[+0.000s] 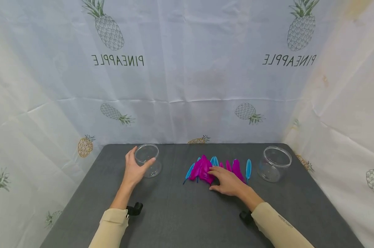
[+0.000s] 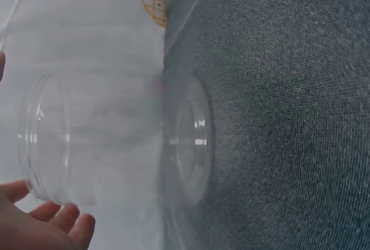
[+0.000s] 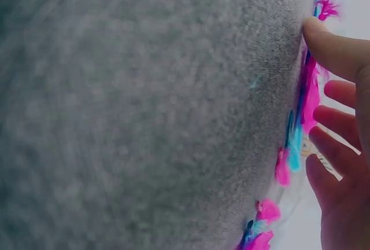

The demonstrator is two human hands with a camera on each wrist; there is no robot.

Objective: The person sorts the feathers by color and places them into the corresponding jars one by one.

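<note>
Grey table (image 1: 174, 213): left jar (image 1: 153, 168), right jar (image 1: 273, 165) (both upright), feathers (image 1: 201, 168) between.

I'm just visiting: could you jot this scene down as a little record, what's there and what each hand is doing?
Surface: dark grey table
Backdrop: pale cloth printed with pineapples
Containers: left clear jar and right clear jar, both upright, no lids on
Loose items: magenta feathers and blue feathers, lying between the jars
Left hand: thumb and fingers spread about the left clear jar's rim
Right hand: over the feathers, fingers apart; contact unclear
</note>
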